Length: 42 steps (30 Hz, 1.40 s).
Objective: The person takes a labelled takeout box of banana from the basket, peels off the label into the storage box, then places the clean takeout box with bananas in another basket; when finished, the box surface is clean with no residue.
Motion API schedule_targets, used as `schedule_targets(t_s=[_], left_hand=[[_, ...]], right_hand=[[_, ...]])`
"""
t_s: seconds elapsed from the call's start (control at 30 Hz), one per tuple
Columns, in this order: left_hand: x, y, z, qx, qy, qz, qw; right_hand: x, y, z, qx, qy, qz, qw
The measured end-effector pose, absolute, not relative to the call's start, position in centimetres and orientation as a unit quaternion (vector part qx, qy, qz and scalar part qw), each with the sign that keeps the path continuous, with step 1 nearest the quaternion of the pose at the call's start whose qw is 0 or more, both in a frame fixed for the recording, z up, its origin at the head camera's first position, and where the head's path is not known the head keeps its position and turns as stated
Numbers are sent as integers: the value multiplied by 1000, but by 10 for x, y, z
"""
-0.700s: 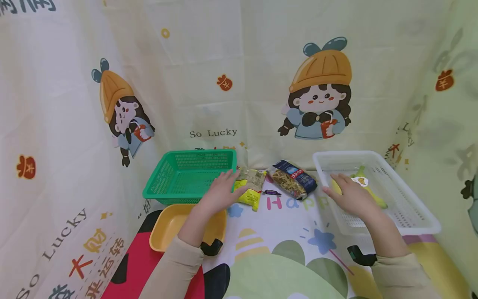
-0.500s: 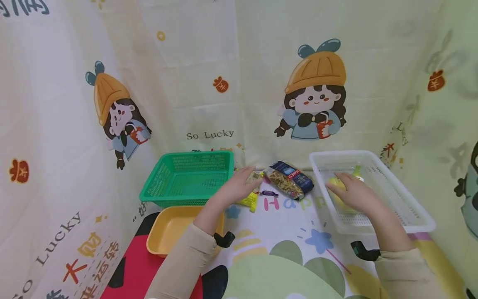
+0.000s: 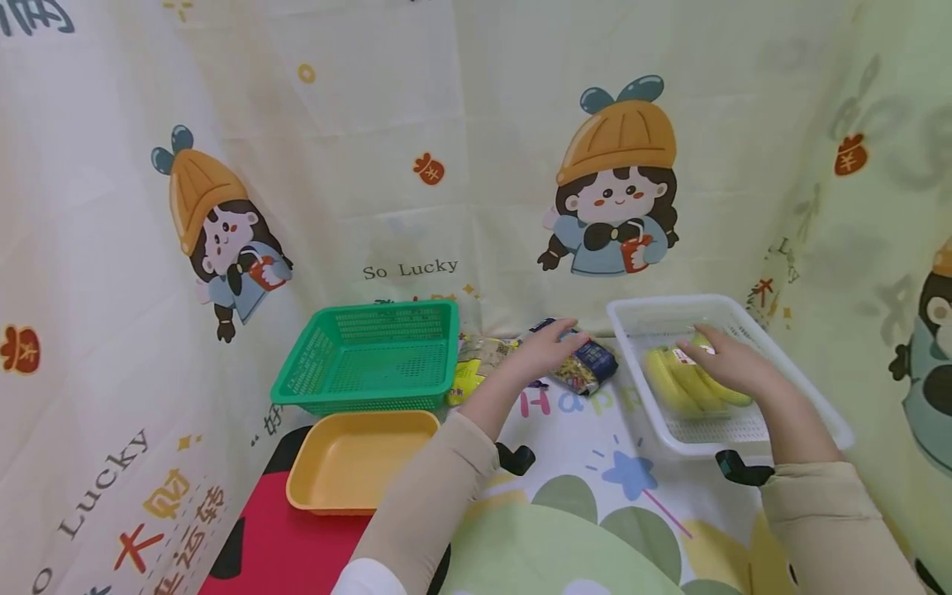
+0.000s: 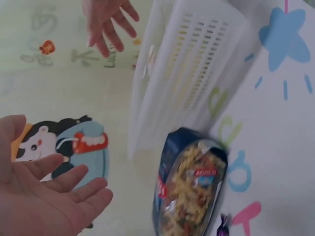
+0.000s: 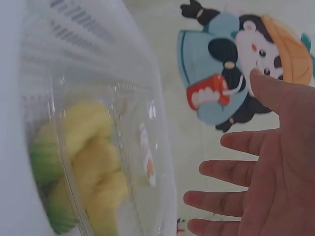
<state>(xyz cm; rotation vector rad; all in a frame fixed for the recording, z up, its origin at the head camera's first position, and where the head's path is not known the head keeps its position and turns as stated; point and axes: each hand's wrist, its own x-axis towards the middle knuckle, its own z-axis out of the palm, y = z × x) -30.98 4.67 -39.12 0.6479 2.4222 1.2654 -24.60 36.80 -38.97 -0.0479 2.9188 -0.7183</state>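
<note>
My left hand [image 3: 541, 351] hovers over a navy pasta bag [image 3: 597, 360] with a clear window, its fingers relaxed and spread. In the left wrist view the hand [image 4: 59, 196] holds nothing and is apart from the bag [image 4: 189, 191]. Over the white basket [image 3: 806, 401] is my right hand [image 3: 732, 364], overlapping a clear-packed bunch of bananas [image 3: 677, 384] in the head view. The right wrist view shows that hand [image 5: 270, 182] with fingers spread, away from the banana pack [image 5: 93, 162]. Part of a yellow snack bag [image 3: 464, 376] is hidden by the left arm.
A green basket [image 3: 364, 397] stands at the back left, with a yellow tray [image 3: 338, 500] in front of it. One purple-wrapped candy [image 4: 223, 227] lies beside the pasta bag. A printed cloth wall [image 3: 491, 165] closes off the back.
My left hand has moved right, from the yellow snack bag to over the pasta bag. The right hand has shifted a little right, uncovering more of the bananas. The head view has turned slightly.
</note>
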Motion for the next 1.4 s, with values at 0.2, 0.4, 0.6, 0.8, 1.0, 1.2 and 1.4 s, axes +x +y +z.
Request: schedule_targets(t_s=[0.2, 0.4, 0.6, 0.8, 1.0, 1.2, 1.4], left_hand=[[-313, 76, -397, 217, 824, 485, 199], [-318, 98, -405, 207, 818, 493, 211], [-320, 121, -411, 182, 809, 513, 221], [-315, 145, -419, 165, 818, 515, 193], [-306, 167, -416, 135, 820, 528, 174], [-298, 186, -416, 139, 831, 509, 176], [-291, 206, -421, 113, 824, 528, 171]], right_hand=[[-258, 398, -389, 1, 964, -246, 105], [-268, 424, -394, 23, 953, -270, 137], [-277, 441, -401, 46, 924, -321, 203], [-288, 459, -418, 82, 889, -367, 260], [-285, 464, -424, 101, 850, -428, 291], [-283, 468, -425, 116, 832, -457, 293], [-279, 471, -423, 112, 825, -468, 295]])
